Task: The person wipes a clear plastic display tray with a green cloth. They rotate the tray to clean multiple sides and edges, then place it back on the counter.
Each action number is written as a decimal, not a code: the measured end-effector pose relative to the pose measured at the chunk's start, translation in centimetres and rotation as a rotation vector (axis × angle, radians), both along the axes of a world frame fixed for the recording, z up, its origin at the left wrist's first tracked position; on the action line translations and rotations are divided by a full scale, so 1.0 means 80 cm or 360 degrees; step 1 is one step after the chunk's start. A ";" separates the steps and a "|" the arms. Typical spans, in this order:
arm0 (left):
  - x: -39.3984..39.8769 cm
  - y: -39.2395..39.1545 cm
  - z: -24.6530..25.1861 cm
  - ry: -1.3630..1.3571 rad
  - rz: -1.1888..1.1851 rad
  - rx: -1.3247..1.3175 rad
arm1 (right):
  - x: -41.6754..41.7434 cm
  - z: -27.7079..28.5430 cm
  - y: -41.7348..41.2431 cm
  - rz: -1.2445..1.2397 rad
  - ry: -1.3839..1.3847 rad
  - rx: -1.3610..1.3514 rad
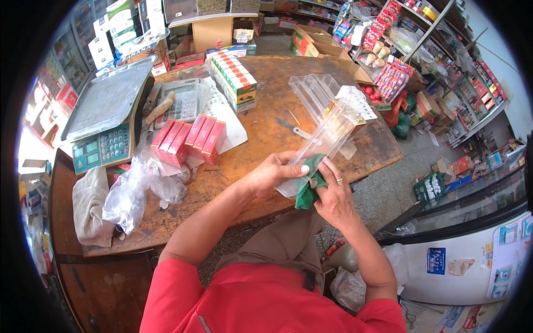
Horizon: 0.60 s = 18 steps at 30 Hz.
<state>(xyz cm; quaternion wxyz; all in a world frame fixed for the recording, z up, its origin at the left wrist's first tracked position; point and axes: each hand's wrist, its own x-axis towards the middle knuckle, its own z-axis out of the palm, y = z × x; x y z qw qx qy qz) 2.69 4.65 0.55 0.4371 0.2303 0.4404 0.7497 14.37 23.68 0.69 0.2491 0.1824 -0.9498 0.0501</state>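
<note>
My left hand grips the near end of a clear plastic tray, its thumb on top. The tray is tilted over the table's front edge. My right hand holds a green cloth against the tray's right side near that end; part of the cloth shows through the clear plastic. Beyond it, more clear plastic trays lie on the wooden table, beside a white patterned carton. A flat metal blade with a pale handle lies left of the held tray, near a thin stick.
Several red boxes stand left of centre, behind crumpled plastic bags. A scale, a folded beige cloth and a calculator occupy the left side. A stack of small boxes stands at the back. Cardboard boxes sit beyond the table.
</note>
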 end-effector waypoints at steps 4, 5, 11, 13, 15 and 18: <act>-0.002 0.002 -0.008 0.0019 -0.0020 -0.0022 | 0.001 -0.006 0.002 -0.0009 0.0030 0.0027; -0.002 0.002 -0.007 0.0017 -0.0011 -0.0021 | 0.002 -0.007 0.002 -0.0013 0.0022 0.0029; 0.002 0.004 -0.005 -0.0014 -0.0006 -0.0022 | 0.004 -0.017 0.003 -0.0029 0.0057 0.0031; 0.003 0.004 -0.005 -0.0013 -0.0012 -0.0015 | 0.004 -0.020 0.002 -0.0036 0.0082 0.0022; 0.003 0.006 -0.008 -0.0006 -0.0014 -0.0009 | 0.004 -0.022 0.001 -0.0038 0.0107 -0.0002; 0.004 0.005 -0.006 -0.0009 -0.0047 -0.0026 | 0.005 -0.025 -0.004 -0.0059 0.0121 -0.0062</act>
